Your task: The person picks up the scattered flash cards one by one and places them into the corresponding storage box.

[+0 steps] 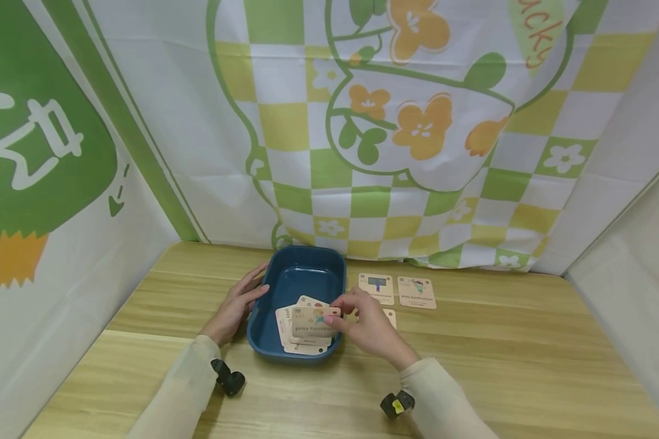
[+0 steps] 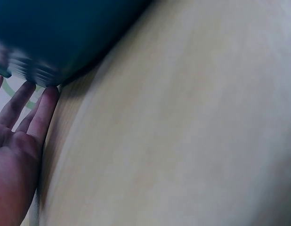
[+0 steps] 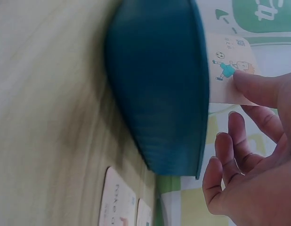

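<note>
A dark blue plastic bin (image 1: 299, 262) stands on the table, with several picture cards (image 1: 302, 349) piled loosely in its near end. My right hand (image 1: 370, 323) pinches one card (image 1: 307, 329) between thumb and index finger over that pile. This card reads "play football" and shows a child kicking a ball, seen above the rim in the right wrist view too. The other right fingers are bent and hold nothing. At the bin's left side my left hand (image 1: 238, 305) has its thumb over the rim, its fingers (image 2: 42, 113) against the outer wall.
Two picture cards, one with a blackboard (image 1: 377, 299) and one reading "play badminton" (image 1: 417, 294), lie flat right of the bin. Another card (image 1: 390, 317) is mostly hidden behind my right hand. A patterned curtain (image 1: 362, 219) hangs along the table's back edge.
</note>
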`<state>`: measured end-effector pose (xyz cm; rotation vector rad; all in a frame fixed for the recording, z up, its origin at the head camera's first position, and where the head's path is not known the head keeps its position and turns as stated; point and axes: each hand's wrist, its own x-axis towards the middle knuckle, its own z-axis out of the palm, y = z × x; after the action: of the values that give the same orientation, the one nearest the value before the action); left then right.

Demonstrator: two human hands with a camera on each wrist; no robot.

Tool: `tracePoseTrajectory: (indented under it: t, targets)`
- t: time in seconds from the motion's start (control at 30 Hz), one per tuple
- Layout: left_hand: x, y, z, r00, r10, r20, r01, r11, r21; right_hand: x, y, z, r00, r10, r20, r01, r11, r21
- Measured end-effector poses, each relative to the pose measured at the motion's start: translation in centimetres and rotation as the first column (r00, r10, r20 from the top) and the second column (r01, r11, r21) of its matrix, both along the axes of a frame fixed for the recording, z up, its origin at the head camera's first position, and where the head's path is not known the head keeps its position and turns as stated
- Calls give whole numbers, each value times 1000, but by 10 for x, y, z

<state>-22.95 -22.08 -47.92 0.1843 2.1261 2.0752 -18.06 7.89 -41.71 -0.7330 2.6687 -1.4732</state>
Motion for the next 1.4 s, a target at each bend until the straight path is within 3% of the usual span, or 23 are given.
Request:
tracePoseTrajectory:
  t: [0.43,1.4]
  targets:
    - [0,0,0,1000,1,5,-1,1000,1,0,1,-10,999,14,-38,-10,993,117]
    - [0,0,0,1000,8,14,-8,1000,-1,-2,8,-7,998,2,-60,7,991,135]
